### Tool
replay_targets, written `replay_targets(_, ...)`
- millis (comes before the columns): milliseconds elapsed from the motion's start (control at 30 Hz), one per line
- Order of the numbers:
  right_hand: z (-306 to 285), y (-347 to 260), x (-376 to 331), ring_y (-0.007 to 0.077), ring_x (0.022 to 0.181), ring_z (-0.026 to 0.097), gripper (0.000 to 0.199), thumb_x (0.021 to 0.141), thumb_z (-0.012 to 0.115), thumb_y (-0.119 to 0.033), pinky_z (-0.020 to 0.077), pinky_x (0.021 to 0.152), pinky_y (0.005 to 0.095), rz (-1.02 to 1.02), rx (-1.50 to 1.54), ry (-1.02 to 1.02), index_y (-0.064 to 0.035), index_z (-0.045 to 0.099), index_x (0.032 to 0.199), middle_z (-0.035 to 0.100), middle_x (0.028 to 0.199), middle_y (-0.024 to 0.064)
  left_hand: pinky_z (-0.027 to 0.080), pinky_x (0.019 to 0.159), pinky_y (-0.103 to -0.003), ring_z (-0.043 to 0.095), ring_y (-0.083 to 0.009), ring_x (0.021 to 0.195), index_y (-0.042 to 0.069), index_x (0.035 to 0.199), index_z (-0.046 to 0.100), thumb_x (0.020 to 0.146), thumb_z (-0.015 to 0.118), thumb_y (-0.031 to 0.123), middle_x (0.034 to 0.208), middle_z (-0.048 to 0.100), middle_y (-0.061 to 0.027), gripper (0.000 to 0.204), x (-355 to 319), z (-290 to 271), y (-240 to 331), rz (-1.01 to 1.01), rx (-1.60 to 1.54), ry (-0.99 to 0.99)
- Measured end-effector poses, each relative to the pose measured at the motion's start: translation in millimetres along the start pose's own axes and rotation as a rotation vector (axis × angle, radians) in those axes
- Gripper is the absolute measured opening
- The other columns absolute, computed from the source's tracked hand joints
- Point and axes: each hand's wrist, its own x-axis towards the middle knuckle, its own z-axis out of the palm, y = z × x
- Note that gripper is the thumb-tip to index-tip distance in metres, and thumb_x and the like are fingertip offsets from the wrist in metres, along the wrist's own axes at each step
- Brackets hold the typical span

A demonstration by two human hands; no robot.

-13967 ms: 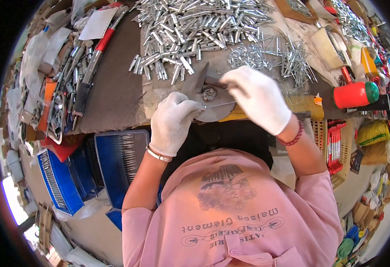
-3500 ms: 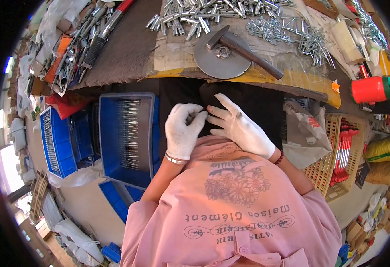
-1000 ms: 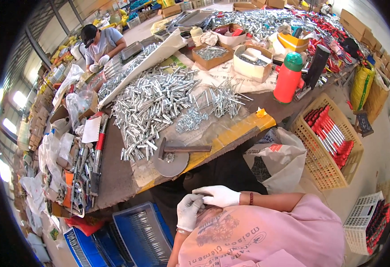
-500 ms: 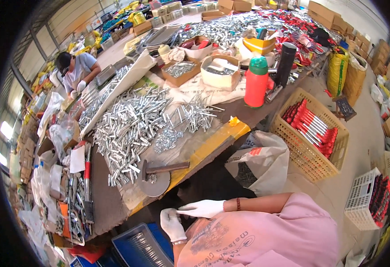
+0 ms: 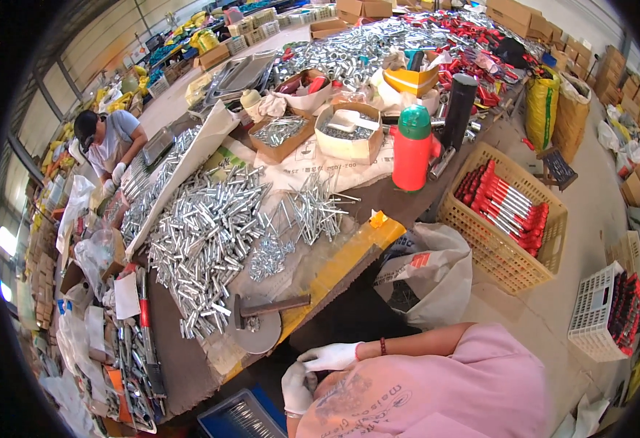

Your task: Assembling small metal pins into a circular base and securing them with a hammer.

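My left hand [image 5: 296, 388], in a white glove, is held close to my body below the table's front edge, fingers curled. From the right, my right hand [image 5: 330, 357], gloved too, meets it, its fingers pressed together at the left hand's fingertips. Whatever lies between them is hidden or too small to name. Just beyond, a hammer [image 5: 270, 305] lies across a grey round disc [image 5: 259, 334] at the table edge. Behind it spread a large heap of silver metal sleeves [image 5: 199, 244], a pile of long bolts [image 5: 312, 212] and a small pile of tiny fasteners [image 5: 270, 255].
A red flask [image 5: 410, 164] and black bottle [image 5: 458, 109] stand at the table's right. A yellow crate [image 5: 499, 219] of red-handled tools and a white sack [image 5: 437, 274] sit beside the table. A blue tray [image 5: 243, 416] is below left. A co-worker [image 5: 108, 146] works at far left.
My view has shifted slightly, so the table scene sits a little differently. My hands remain together, with the left more curled and the right fingers bent over it.
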Motion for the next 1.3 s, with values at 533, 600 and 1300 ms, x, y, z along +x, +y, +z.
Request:
replay_targets(533, -51, 43, -15, 0.0238, 0.113, 0.072, 0.053, 0.117, 0.034, -0.042, 0.0578, 0.101, 0.0399, -0.035, 1.136, -0.497, -0.0045, 0.066, 0.135, 0.074, 0.129, 0.0113, 0.056, 0.095, -0.038, 0.068, -0.0226, 0.104, -0.001, 0.132, 0.057, 0.095, 0.083, 0.042, 0.118, 0.068, -0.0103, 0.062, 21, 13, 7, -0.126, -0.144, -0.183)
replay_targets(600, -53, 41, -21, 0.0235, 0.112, 0.072, 0.052, 0.117, 0.035, -0.042, 0.0578, 0.101, 0.0400, 0.019, 1.115, -0.431, -0.0042, 0.066, 0.136, 0.074, 0.129, 0.0111, 0.057, 0.093, -0.038, 0.069, -0.0225, 0.100, 0.000, 0.128, 0.060, 0.096, 0.082, 0.038, 0.112, 0.070, -0.0095, 0.055, 24, 9, -1, -0.153, -0.179, -0.208)
replay_targets(1300, -82, 40, -39, 0.0233, 0.119, 0.070, 0.041, 0.113, 0.054, -0.016, 0.0580, 0.103, 0.0384, 0.129, 0.734, -0.057, -0.0010, 0.054, 0.151, 0.066, 0.142, 0.0131, 0.053, 0.074, -0.025, 0.061, -0.0101, 0.076, 0.004, 0.115, 0.067, 0.104, 0.070, 0.017, 0.091, 0.067, -0.0010, 0.017, 7, 35, -6, 0.078, 0.062, 0.330)
